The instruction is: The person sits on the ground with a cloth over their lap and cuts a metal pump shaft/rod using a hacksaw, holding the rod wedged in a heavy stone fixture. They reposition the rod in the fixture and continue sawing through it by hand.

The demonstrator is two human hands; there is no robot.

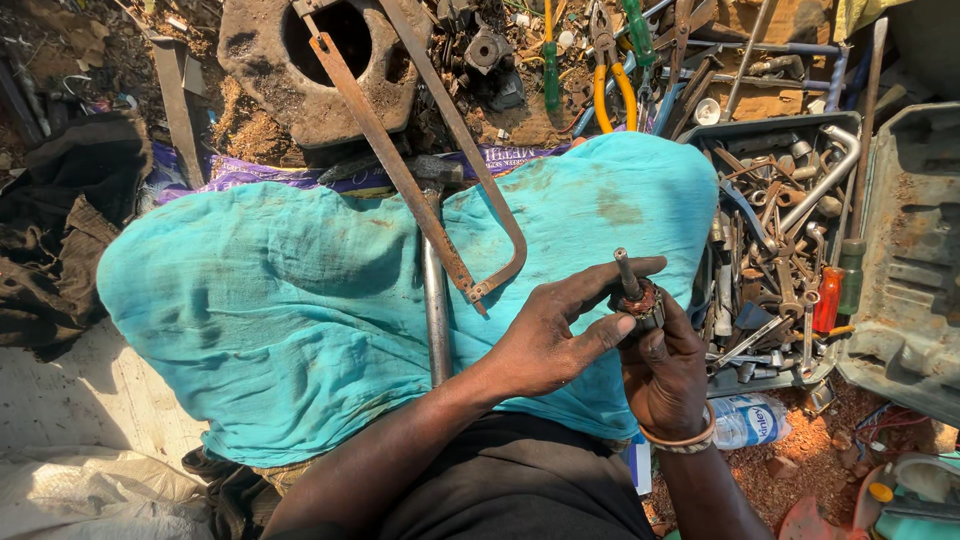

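Note:
A small motor rotor (638,296) with a thin steel shaft and copper-brown winding stands upright over a turquoise cloth (280,310). My right hand (662,375) grips it from below, a bangle on that wrist. My left hand (555,335) reaches across, thumb and fingers pinching the rotor's top around the shaft. A rusty hacksaw frame (415,190) and a hammer with a steel handle (435,300) lie on the cloth just left of my hands.
A grey tray (790,125) full of rusty spanners, bolts and screwdrivers sits to the right, with a grey case lid (915,260) beyond it. Pliers (610,70) and scrap lie at the top, a rusted metal block (300,80) top left, a plastic bottle (750,420) by my right wrist.

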